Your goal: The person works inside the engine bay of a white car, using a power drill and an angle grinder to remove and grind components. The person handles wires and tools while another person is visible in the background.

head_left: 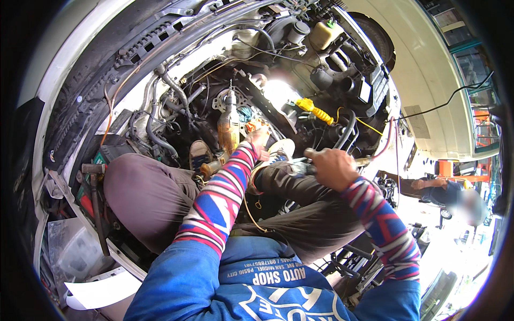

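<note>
My left hand point(259, 140) reaches into the engine bay, its fingers closed on a crumpled orange rag point(256, 125); bright light partly washes them out. My right hand point(333, 168) is wrapped round a grey tool that looks like an air blow gun point(301, 167), blurred and mostly hidden by the fist. A hose end point(363, 161) shows just behind that fist. Beside my left hand an orange and silver power drill point(228, 128) stands with its bit pointing away from me, near a round metal part point(219, 100). My shoes point(200, 154) are down inside the bay.
A lit work lamp with a yellow handle point(320, 112) lies right of centre. A reddish hose point(392, 140) hangs at the bay's right edge. Left of my knee rests a hammer point(96, 192). Cables and pipes point(155, 120) line the left side. Another person point(447, 192) is far right.
</note>
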`<state>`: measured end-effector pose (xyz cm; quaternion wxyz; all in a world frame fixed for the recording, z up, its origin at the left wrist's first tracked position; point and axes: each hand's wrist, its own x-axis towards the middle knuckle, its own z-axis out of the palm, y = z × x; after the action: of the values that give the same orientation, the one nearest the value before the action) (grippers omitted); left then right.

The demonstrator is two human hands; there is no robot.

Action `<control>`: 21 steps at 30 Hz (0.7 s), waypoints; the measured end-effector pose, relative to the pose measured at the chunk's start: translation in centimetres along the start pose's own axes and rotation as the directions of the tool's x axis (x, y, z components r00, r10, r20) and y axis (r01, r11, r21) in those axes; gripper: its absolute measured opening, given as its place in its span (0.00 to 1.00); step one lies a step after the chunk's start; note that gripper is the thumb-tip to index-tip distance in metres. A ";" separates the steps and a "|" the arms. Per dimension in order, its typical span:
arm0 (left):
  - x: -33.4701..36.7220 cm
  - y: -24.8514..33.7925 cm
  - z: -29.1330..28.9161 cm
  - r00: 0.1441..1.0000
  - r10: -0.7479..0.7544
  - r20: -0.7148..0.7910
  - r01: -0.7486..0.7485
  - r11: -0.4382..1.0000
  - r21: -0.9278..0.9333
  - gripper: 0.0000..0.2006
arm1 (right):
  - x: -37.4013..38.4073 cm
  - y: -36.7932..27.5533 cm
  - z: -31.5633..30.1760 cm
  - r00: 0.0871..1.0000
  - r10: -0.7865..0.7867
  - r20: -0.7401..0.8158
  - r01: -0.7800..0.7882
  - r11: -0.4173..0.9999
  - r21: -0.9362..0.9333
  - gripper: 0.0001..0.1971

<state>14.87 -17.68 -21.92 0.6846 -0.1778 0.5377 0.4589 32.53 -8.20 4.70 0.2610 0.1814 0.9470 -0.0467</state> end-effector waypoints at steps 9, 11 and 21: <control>1.2 -2.3 -3.6 0.924 0.329 0.195 -0.325 0.944 -0.052 0.09 | 5.7 -7.4 1.2 0.997 0.025 0.072 -0.020 0.998 -0.064 0.11; 2.0 -2.0 -4.5 0.955 0.190 0.229 -0.147 0.970 -0.195 0.09 | 6.5 -8.3 1.0 0.996 0.012 0.092 -0.008 0.999 -0.052 0.11; -0.2 0.2 -6.7 0.802 0.496 0.332 -0.575 0.791 0.209 0.20 | 7.6 -9.8 0.9 0.990 0.082 0.112 -0.076 0.995 -0.058 0.12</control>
<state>10.87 -22.66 -24.12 0.6075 0.1508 0.5347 0.5676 23.26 -15.00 -0.01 0.3212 0.2086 0.9235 -0.0212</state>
